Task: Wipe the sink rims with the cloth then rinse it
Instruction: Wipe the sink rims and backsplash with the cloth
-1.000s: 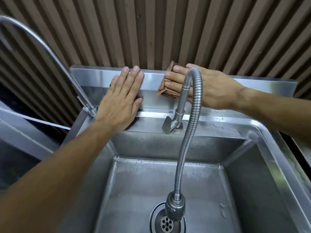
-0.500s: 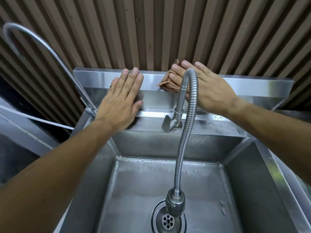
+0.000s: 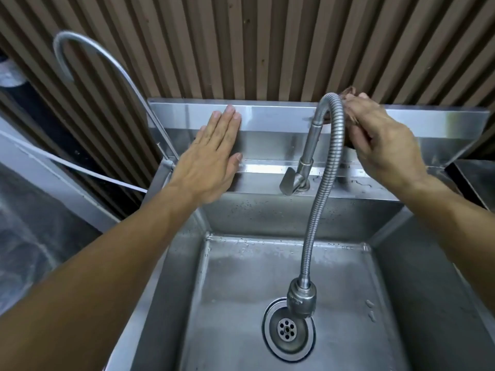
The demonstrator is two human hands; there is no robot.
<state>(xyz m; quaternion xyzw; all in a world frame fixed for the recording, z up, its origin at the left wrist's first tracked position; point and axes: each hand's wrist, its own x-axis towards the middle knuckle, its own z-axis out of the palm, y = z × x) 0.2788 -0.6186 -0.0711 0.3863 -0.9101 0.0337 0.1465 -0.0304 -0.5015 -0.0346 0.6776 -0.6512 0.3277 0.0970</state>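
Item one, the steel sink (image 3: pixel 171 263): we look down into its basin, wet with droplets, the round drain (image 3: pixel 288 329) at about 6 o'clock of the view. Item two, the flexible ribbed faucet (image 3: pixel 325 183): it rises from its base on the back ledge, arches over at 12 o'clock and drops so that its nozzle hangs just above the drain; a lever handle sticks out at the base toward 7 o'clock. Item three, the raised backsplash (image 3: pixel 273 115) along the rear rim, standing against a wall of vertical brown slats (image 3: pixel 241 44). Item four, our left hand (image 3: pixel 211 159): at 10 o'clock of the faucet base, laid flat with fingers straight and close together, palm on the backsplash face, fingertips reaching its top edge, thumb along the ledge; it grips nothing. Item five, our right hand (image 3: pixel 380 140): at 1 o'clock of the faucet base, just behind the faucet arch, fingers curled and closed on the cloth (image 3: pixel 349 91). Item six, the cloth: brown, bunched, mostly hidden under that hand, a corner showing above the fingers at the top edge of the backsplash; it is pressed to the upper rear rim. Item seven, a second thin gooseneck spout (image 3: pixel 107 57) at 10 o'clock, beside the sink's left rear corner, with a white cord (image 3: pixel 80 168) running below it.
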